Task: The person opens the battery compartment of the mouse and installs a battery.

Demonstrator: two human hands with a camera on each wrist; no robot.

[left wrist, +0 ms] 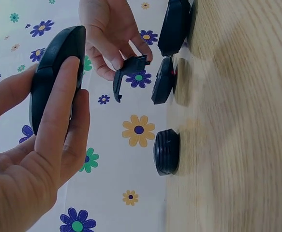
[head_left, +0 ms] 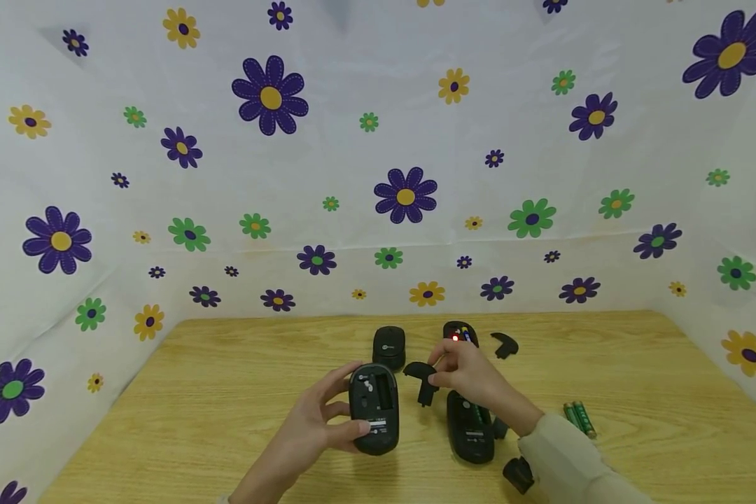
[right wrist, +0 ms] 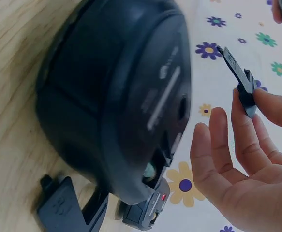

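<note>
My left hand [head_left: 305, 423] grips a black computer mouse [head_left: 373, 416] above the table, thumb on its underside. That underside faces the head camera, and its long battery slot is uncovered, with no battery visible. Just right of the mouse, my right hand [head_left: 469, 374] pinches a black T-shaped battery cover [head_left: 423, 378] between thumb and fingers. The cover is in the air, apart from the mouse. In the right wrist view the cover [right wrist: 240, 77] is seen nearly edge-on. The left wrist view shows the held mouse [left wrist: 56, 72] from its side.
Below my right forearm lies an upturned mouse [head_left: 469, 437] with a green battery. Behind are an upright mouse [head_left: 388, 343] and an upturned mouse [head_left: 456, 329] glowing red. Another cover [head_left: 507, 345], green batteries [head_left: 581, 418] and a dark piece [head_left: 518, 474] lie rightward. Flowered cloth surrounds the table.
</note>
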